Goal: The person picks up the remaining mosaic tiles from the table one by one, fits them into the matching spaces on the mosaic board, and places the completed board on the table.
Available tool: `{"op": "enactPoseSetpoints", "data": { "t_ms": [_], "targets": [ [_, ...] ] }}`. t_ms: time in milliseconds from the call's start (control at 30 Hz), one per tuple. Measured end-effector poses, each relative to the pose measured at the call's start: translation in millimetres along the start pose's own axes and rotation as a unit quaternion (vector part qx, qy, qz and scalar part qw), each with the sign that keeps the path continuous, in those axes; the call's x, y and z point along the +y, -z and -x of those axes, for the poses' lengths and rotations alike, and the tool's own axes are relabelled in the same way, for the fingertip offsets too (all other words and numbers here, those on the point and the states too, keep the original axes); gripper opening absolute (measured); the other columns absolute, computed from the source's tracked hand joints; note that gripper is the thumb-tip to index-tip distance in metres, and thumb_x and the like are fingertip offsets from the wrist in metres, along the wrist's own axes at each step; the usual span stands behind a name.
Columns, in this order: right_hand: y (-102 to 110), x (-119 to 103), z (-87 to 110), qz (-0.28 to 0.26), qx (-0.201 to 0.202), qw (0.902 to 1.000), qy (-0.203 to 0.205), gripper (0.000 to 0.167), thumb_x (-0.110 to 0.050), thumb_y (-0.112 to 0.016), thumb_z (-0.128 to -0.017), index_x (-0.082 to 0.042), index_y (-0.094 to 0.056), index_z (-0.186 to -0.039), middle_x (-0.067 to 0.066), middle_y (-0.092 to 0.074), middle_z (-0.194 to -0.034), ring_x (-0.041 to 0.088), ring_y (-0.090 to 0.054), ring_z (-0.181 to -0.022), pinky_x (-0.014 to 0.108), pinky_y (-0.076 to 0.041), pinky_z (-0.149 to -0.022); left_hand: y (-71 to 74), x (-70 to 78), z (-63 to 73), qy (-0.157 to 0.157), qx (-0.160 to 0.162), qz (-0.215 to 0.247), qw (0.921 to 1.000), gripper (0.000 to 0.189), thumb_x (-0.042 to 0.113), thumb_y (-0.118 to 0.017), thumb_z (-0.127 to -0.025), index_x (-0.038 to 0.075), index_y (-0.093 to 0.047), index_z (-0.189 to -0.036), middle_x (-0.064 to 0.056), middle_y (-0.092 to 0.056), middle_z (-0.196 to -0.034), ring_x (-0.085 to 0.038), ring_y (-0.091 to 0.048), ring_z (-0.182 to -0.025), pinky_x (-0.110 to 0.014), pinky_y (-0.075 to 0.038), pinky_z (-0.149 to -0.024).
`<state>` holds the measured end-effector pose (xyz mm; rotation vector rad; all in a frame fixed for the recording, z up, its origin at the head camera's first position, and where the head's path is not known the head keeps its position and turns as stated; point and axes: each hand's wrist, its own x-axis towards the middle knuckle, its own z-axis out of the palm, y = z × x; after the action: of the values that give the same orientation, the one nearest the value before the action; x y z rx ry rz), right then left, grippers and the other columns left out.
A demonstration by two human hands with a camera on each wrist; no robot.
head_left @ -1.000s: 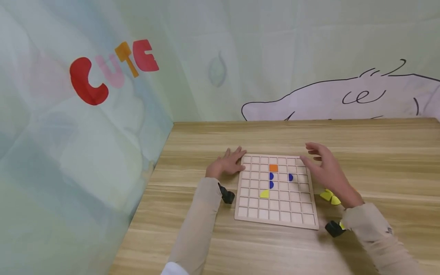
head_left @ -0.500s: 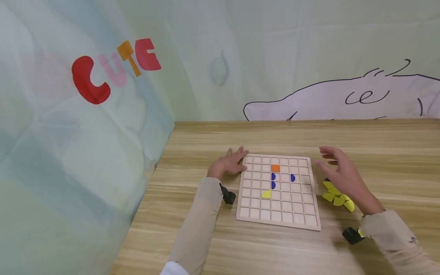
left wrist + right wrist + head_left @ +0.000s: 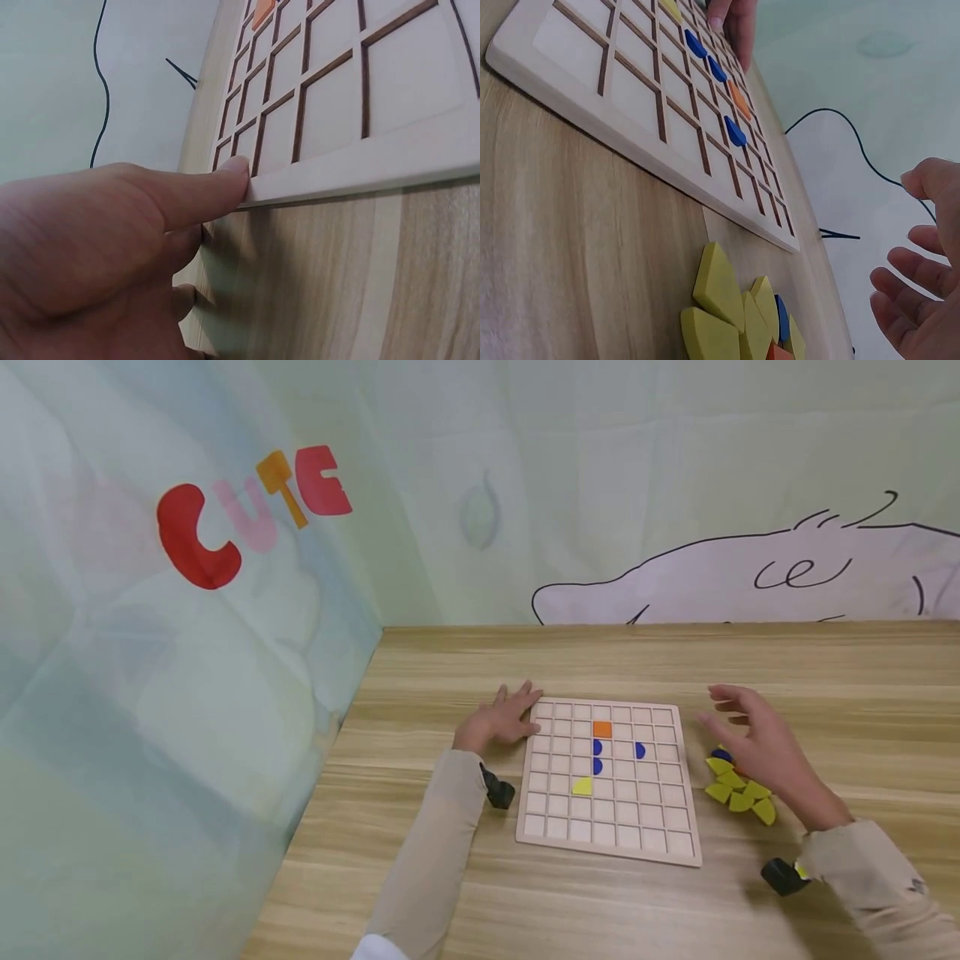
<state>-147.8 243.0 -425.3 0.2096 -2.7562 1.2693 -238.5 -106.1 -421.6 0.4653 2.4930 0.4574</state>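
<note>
While near yellow pieces (image 3: 739, 802), right hand (image 3: 772, 756) loose, fingers apart, left hand (image 3: 495, 721) spread, thumb on board (image 3: 603, 811).

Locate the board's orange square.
In the head view, the orange square sits on the board, second row from top, middle column, above two blue semicircles.

The right hand (image 3: 767, 750) has moved rightward, away from the grid board (image 3: 604, 811), uncovering more yellow pieces (image 3: 739, 802).
</note>
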Motion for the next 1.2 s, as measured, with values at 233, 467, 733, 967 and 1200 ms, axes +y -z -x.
{"op": "enactPoseSetpoints", "data": {
  "t_ms": [233,467,733,967,1200],
  "targets": [
    [3,5,0.1,0.005,0.003,1.0,0.006,0.053,-0.028,-0.054,-0.098,0.006,-0.042,-0.136,0.03,-0.047,-0.133,0.045,-0.047,-0.116,0.06,-0.039,-0.092,0.0,0.3,-0.2,0.001,0.0,-0.003,1.0,0.063,0.034,-0.045,-0.101,0.025,-0.013,-0.155,0.002,0.003,-0.163,-0.032,0.01,-0.148,-0.06,-0.001,-0.116],
    [6,12,2.1,0.016,-0.005,0.9999,0.0,0.053,-0.026,-0.055,-0.098,0.007,-0.042,-0.136,0.03,-0.046,-0.133,0.045,-0.047,-0.116,0.062,-0.039,-0.091,0.0,0.5,0.1,0.001,0.002,0.001,1.0,0.063,0.034,-0.045,-0.101,0.025,-0.013,-0.155,0.002,0.003,-0.162,-0.031,0.01,-0.148,-0.06,0.0,-0.116],
    [11,23,6.2,0.025,-0.022,0.9992,-0.022,0.056,-0.03,-0.053,-0.098,0.008,-0.04,-0.137,0.033,-0.044,-0.134,0.049,-0.046,-0.116,0.065,-0.039,-0.091,-1.1,0.2,0.1,-0.001,0.002,-0.001,1.0,0.063,0.034,-0.044,-0.101,0.025,-0.013,-0.155,0.002,0.003,-0.162,-0.031,0.01,-0.148,-0.06,0.0,-0.116],
    [12,32,9.6,0.041,-0.02,0.9987,-0.024,0.055,-0.027,-0.055,-0.098,0.01,-0.04,-0.135,0.034,-0.046,-0.129,0.051,-0.048,-0.113,0.065,-0.041,-0.09,-1.8,0.6,-0.1,0.001,0.003,-0.002,1.0,0.062,0.034,-0.044,-0.101,0.026,-0.014,-0.155,0.003,0.003,-0.162,-0.031,0.01,-0.148,-0.06,0.0,-0.116],
    [12,40,11.9,0.079,-0.034,0.9959,-0.029,0.048,-0.023,-0.061,-0.095,0.009,-0.047,-0.129,0.032,-0.05,-0.124,0.049,-0.051,-0.107,0.063,-0.044,-0.086,-1.5,1.2,0.2,0.004,0.003,-0.003,1.0,0.062,0.034,-0.044,-0.101,0.026,-0.014,-0.155,0.003,0.003,-0.162,-0.03,0.01,-0.148,-0.059,0.0,-0.116]
  ]
}}
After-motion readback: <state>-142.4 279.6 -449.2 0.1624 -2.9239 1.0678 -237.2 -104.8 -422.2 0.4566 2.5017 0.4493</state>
